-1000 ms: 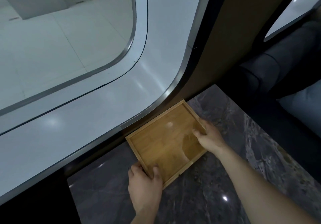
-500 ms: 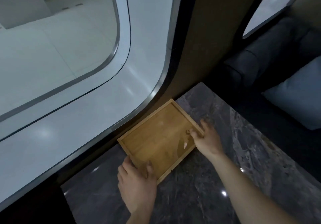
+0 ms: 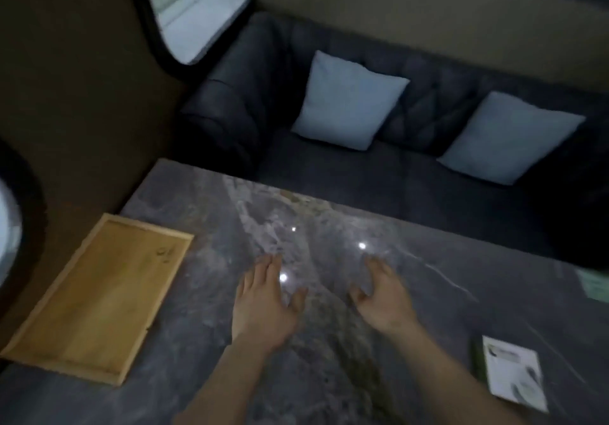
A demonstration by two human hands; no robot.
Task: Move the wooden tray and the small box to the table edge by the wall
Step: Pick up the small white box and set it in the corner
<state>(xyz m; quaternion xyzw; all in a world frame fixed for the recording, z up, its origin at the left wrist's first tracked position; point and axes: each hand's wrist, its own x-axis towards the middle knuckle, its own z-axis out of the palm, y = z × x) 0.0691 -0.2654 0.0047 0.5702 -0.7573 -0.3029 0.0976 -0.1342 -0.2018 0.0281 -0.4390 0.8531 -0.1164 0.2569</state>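
The empty wooden tray (image 3: 99,299) lies flat on the dark marble table (image 3: 329,342), against the brown wall at the left edge. A small white box (image 3: 514,377) with a green side lies near the table's right side. My left hand (image 3: 263,306) and my right hand (image 3: 384,296) hover over the middle of the table, palms down, fingers spread, holding nothing. Both hands are well to the right of the tray and left of the box.
A dark sofa (image 3: 395,177) with two light blue cushions (image 3: 349,101) stands beyond the table's far edge. A green paper or card (image 3: 593,282) shows at the right edge of the table. Rounded windows (image 3: 201,5) sit in the wall.
Both hands have let go of the tray and moved right over the bare table. The view has swung right, so the sofa and the small box now show.
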